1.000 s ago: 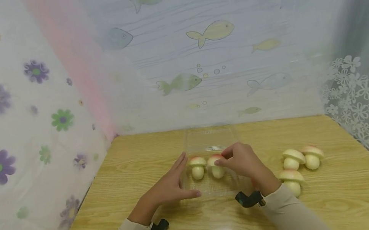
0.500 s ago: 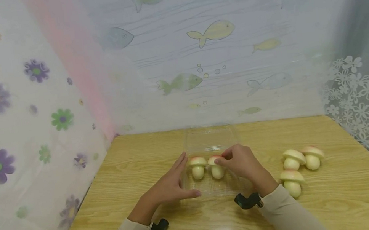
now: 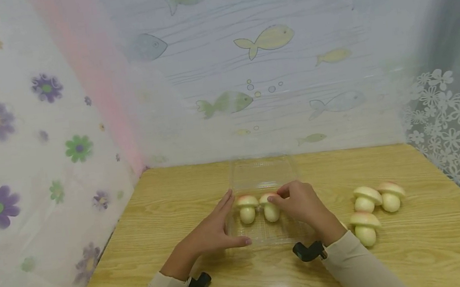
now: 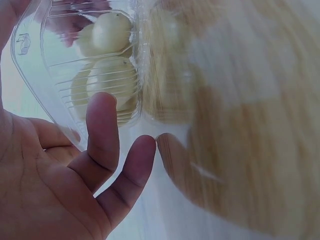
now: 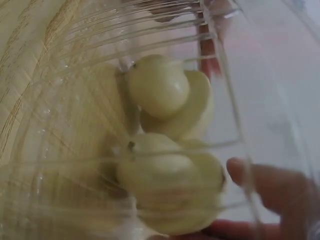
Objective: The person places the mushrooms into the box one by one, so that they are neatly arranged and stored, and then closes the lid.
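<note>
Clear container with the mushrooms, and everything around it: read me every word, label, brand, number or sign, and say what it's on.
No readable text anywhere.
Clear container: a small mark on its rim, too blurred to tell if it's lettering.
Mushrooms: no lettering shows.
Backdrop: fish drawings, no words.
Black wrist devices: nothing legible.

From above, the head camera looks forward and down across the tabletop (image 3: 167,194) toward a fish-print backdrop (image 3: 271,61). Low on the near side, the left wrist camera (image 3: 199,285) and right wrist camera (image 3: 309,251) face the clear container (image 3: 269,235) at close range; all three views share two mushroom-shaped pieces (image 3: 247,214) inside.
</note>
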A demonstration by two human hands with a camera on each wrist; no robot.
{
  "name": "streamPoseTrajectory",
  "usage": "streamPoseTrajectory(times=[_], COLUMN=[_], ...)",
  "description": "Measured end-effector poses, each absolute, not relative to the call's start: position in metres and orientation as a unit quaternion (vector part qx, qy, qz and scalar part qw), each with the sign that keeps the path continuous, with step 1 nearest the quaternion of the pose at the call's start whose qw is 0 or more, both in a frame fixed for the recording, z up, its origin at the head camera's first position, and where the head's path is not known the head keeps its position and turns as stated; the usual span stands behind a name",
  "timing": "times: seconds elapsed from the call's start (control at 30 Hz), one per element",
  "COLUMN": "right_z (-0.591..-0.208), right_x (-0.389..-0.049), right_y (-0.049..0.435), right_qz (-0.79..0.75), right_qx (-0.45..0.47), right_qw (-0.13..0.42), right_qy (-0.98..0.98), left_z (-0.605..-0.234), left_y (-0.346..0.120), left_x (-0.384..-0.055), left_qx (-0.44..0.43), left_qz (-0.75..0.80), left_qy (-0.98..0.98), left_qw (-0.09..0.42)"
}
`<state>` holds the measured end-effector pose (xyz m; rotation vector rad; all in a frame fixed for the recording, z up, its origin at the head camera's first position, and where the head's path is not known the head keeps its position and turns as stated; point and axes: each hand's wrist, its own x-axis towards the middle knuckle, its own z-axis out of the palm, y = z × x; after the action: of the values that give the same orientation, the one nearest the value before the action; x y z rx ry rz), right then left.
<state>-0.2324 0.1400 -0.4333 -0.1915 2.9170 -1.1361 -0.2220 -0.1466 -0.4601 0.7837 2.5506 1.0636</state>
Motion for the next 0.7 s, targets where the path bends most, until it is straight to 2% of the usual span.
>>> streamPoseTrajectory(times=[0.7], right_z=[-0.4301], right_x=[-0.2309], right_y=[0.1422], right_qz=[-0.361], right_qx=[-0.068], right_qw=[0.010], right_qy=[0.930], left_z=[-0.4618], left_y=[-0.1462], left_x=[-0.2226], left_qx=[0.269], left_qz=[0.356], left_qy=[0.885], left_qw=[0.131])
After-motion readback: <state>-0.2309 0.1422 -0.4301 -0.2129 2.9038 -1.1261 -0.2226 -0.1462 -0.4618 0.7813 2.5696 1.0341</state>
